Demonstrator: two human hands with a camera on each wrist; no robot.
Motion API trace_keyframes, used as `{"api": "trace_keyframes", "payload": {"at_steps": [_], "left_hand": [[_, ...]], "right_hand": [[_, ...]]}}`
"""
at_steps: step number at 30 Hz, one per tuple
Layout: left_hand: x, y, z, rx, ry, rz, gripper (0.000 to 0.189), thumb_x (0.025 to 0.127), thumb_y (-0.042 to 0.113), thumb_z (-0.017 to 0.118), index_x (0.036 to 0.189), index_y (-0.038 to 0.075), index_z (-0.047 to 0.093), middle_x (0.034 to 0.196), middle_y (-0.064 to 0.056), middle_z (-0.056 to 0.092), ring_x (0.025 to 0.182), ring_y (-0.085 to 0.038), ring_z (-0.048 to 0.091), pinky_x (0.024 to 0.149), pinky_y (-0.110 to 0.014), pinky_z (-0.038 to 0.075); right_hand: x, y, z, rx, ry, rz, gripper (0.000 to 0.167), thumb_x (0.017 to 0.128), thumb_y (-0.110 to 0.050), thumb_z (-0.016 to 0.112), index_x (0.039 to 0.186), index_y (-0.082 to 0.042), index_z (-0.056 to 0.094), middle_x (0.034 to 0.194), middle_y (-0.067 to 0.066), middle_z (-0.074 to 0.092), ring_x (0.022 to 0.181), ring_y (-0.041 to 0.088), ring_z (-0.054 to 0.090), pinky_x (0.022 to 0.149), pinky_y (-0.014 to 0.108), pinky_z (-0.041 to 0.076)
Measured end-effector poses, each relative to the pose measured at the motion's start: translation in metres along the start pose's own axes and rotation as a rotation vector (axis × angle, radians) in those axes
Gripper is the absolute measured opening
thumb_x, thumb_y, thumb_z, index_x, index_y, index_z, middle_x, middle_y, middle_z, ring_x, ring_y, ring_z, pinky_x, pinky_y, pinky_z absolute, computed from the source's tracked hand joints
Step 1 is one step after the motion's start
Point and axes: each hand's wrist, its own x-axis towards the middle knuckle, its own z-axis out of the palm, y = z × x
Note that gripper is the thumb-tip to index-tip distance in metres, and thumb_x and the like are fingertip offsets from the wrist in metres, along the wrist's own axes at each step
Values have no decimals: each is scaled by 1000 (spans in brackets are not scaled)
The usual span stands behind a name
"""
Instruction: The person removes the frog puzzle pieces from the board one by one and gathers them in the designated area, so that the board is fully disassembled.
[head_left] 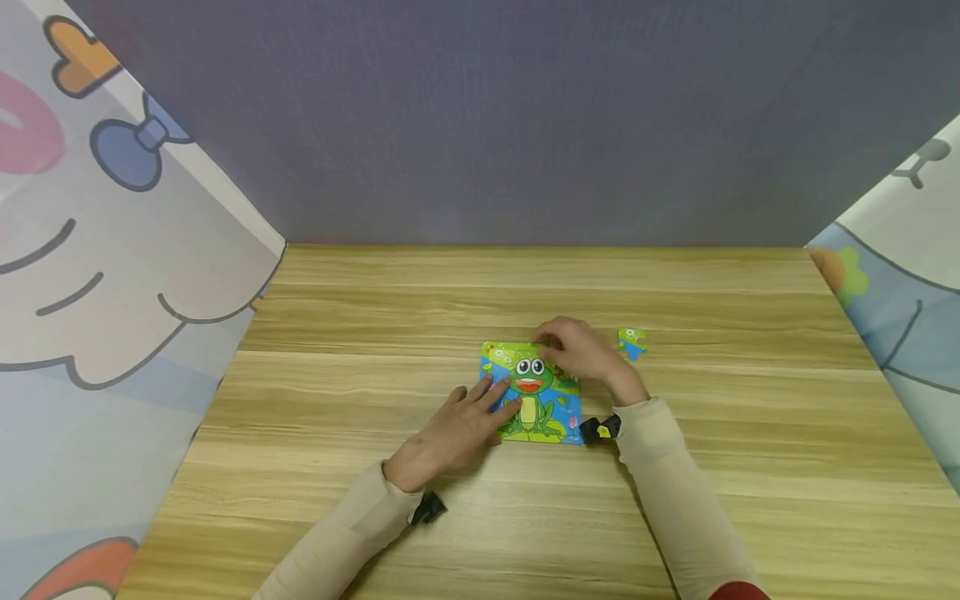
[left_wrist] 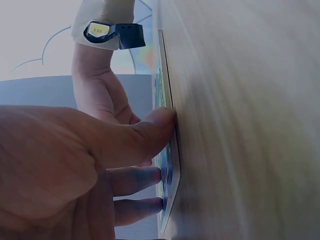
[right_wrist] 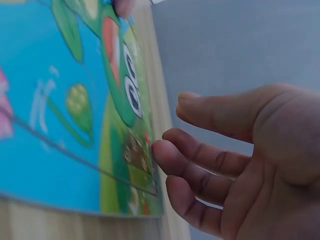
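Observation:
A square frog jigsaw puzzle (head_left: 529, 410) in green and blue lies flat on the wooden table. Spread fingers of my left hand (head_left: 457, 429) rest on its left part. In the left wrist view, the left thumb (left_wrist: 157, 127) touches the puzzle's edge close to the tabletop. My right hand (head_left: 581, 350) is at the upper right edge, its fingers slightly bent. Nothing shows between thumb and fingers of that right hand (right_wrist: 220, 155) in the right wrist view. To the right lies a loose puzzle piece (head_left: 632, 342), apart from both hands.
A grey panel (head_left: 525, 125) rises along the table's far edge. Cartoon-printed walls stand at the left (head_left: 135, 275) and right (head_left: 915, 308). The wooden tabletop (head_left: 360, 325) extends around the puzzle.

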Motion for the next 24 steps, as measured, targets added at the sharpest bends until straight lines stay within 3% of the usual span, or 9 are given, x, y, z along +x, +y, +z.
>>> {"api": "trace_keyframes", "payload": {"at_steps": [9,14,24], "left_hand": [[0,1,0,14,19,12,55,99,36,60,150,21,44,161,-12,38,147,-36,41,103,-51,50],[0,0,-1,15,10,7,56,99,37,60,150,23,43,162,-11,37,147,-35,40,103,-51,50],[0,0,-2,-6,-3,5,56,100,36,59,151,23,43,163,-11,34,149,-35,38,104,-53,49]], "right_hand": [[3,-8,14,-22,-56,-71,31,91,-9,71,121,1,68,115,16,67,86,18,61,80,35,53],[6,-11,21,-51,-82,-58,34,91,-12,73,123,-3,68,119,14,62,81,15,54,75,31,49],[6,-12,27,-102,-97,-2,37,91,-17,74,127,-11,69,125,9,57,102,21,58,89,42,51]]}}
